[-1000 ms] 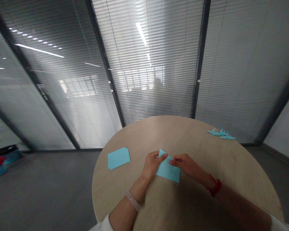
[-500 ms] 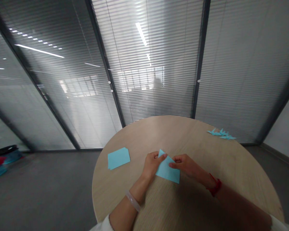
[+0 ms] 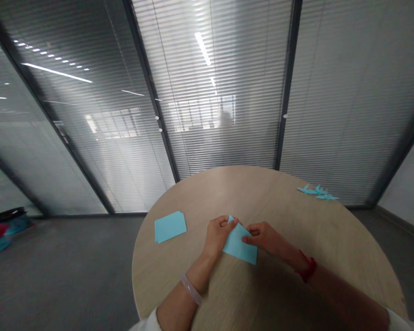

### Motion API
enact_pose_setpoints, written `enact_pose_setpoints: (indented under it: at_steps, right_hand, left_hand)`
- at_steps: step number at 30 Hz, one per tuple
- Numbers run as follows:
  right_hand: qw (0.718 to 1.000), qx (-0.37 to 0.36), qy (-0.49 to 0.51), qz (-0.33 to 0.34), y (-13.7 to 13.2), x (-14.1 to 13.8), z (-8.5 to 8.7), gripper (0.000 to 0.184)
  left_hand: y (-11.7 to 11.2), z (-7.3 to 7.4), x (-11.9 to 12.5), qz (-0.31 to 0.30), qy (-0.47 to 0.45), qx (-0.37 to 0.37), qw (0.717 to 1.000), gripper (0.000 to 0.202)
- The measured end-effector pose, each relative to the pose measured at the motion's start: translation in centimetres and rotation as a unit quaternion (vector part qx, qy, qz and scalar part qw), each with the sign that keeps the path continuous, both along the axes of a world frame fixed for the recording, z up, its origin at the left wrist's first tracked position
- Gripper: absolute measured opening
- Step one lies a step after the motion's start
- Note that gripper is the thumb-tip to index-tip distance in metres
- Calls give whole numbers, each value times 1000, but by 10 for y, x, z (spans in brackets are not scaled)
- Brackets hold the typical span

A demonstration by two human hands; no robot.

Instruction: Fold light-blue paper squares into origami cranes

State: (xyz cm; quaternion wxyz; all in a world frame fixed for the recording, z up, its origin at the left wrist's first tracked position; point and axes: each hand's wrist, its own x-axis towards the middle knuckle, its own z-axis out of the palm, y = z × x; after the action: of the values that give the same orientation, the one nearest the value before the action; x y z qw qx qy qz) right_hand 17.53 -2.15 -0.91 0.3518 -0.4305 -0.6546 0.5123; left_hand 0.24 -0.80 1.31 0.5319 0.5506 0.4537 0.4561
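Observation:
A light blue sheet of paper [image 3: 239, 246], partly folded, lies on the round wooden table [image 3: 262, 193] in front of me. My left hand [image 3: 217, 234] pinches its upper left edge with curled fingers. My right hand [image 3: 267, 237] presses and pinches the paper's upper right side, fingers closed on it. A pale bangle sits on my left wrist, a red cord on my right wrist.
A small stack of light blue sheets [image 3: 170, 226] rests on the table to the left. Several folded blue paper figures [image 3: 318, 192] lie near the far right rim. Glass walls with blinds stand behind the table. Coloured items [image 3: 2, 227] lie on the grey floor at far left.
The paper's top corner has come down slightly under my fingers. Both hands stay on the sheet in nearly the same place.

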Motion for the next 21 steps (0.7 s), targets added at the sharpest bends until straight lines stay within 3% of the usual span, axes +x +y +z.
enact_pose_setpoints:
  at_steps: [11, 21]
  right_hand:
    - [1000, 11, -12, -8, -1, -1, 4, 41]
    - [1000, -6, 6, 6, 1, -1, -3, 43]
  left_hand:
    - [-2, 3, 0, -16, -25, -11, 999, 35]
    - [-3, 4, 1, 32, -7, 21, 999, 33]
